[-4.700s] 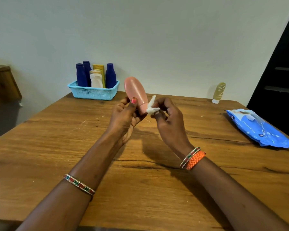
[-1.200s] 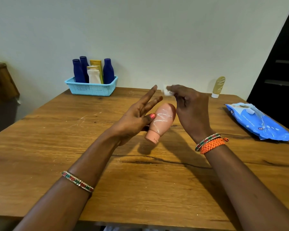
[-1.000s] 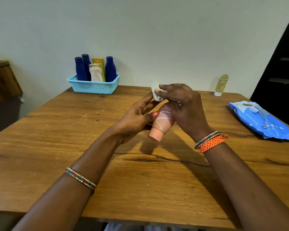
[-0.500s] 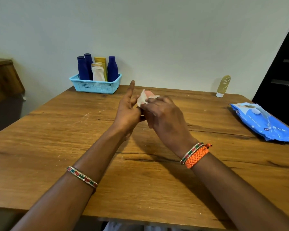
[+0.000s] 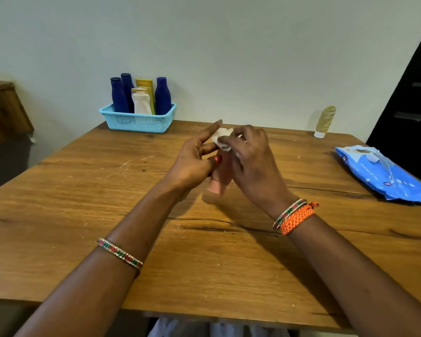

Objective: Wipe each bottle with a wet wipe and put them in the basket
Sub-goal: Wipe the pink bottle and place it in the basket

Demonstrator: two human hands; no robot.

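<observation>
**Hands meet over the pink bottle**

Both hands are raised together above the middle of the desk. The left hand holds the pink bottle with its thumb curled across the body, the red-painted nail showing, while the forefinger sticks out nearly straight toward the wall. The bottle hangs cap end down between the two palms, clear of the wood — only its lower part and cap show, the rest hidden behind the fingers. The right hand pinches a small crumpled white wet wipe in its fingertips and presses it at the upper end of the bottle, right against the left fingers.

At the far left corner of the desk, close to the wall, sits the light blue basket. Standing in it are three dark blue bottles, a yellow tube and a white bottle, all upright and packed together.

Well apart from the basket, at the far right edge by the wall, an olive-gold bottle stands on its white cap. Nearer, along the right side, a blue pack of wipes lies flat — its flap end toward the wall.

A beaded bangle circles the left wrist; a similar bangle and an orange woven band sit on the right.
</observation>
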